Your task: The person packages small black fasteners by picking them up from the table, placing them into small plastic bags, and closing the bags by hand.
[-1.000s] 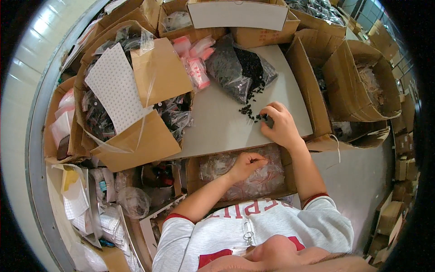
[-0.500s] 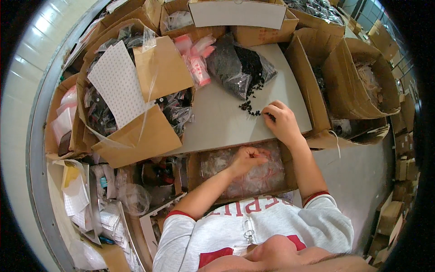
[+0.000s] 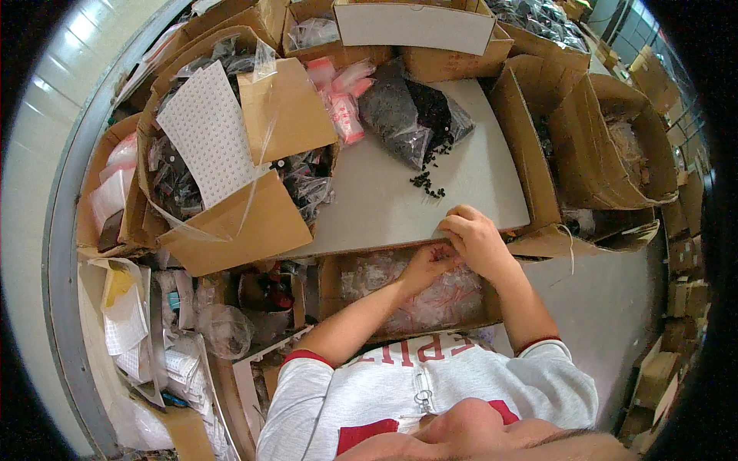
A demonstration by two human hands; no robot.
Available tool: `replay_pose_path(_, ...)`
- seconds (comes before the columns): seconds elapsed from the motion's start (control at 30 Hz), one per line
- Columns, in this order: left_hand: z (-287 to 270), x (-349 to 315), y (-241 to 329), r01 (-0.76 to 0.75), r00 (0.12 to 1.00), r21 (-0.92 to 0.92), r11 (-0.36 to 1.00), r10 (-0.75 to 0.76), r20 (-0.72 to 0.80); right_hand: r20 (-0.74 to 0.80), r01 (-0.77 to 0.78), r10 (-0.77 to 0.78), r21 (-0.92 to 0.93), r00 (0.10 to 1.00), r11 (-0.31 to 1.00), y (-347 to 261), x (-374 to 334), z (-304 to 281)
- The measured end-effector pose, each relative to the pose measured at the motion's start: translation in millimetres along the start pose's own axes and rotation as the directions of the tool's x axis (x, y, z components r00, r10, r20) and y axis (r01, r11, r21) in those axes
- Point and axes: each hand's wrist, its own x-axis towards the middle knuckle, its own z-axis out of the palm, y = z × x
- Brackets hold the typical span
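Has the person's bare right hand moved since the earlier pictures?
Yes: the bare right hand moved toward the bare left hand, away from the small black pieces on the white tabletop.

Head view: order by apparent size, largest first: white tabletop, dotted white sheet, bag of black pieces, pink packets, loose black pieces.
1. White tabletop
2. Dotted white sheet and bag of black pieces: too close to rank
3. Pink packets
4. Loose black pieces

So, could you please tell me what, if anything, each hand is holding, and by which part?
It cannot be told: the left hand and right hand are close together, curled, hiding whatever may be in them.
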Motion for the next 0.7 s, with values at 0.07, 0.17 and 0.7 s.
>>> replay_pose_path(0.07,4,-2,8,-0.032,0.999,-0.021,0.999,0.032,-0.007,-0.011,0.012,-0.011,0.040,1.000,0.999,1,-2,2)
replay_pose_path(0.17,2,-3,8,-0.074,0.997,-0.036,0.997,0.074,0.000,-0.031,0.005,-0.004,0.029,1.000,1.000,-2,-2,3)
replay_pose_path(0.7,-1,-1,8,0.074,0.997,0.032,0.997,-0.074,0.009,0.168,-0.082,0.058,0.141,0.984,0.987,-7,-17,-15)
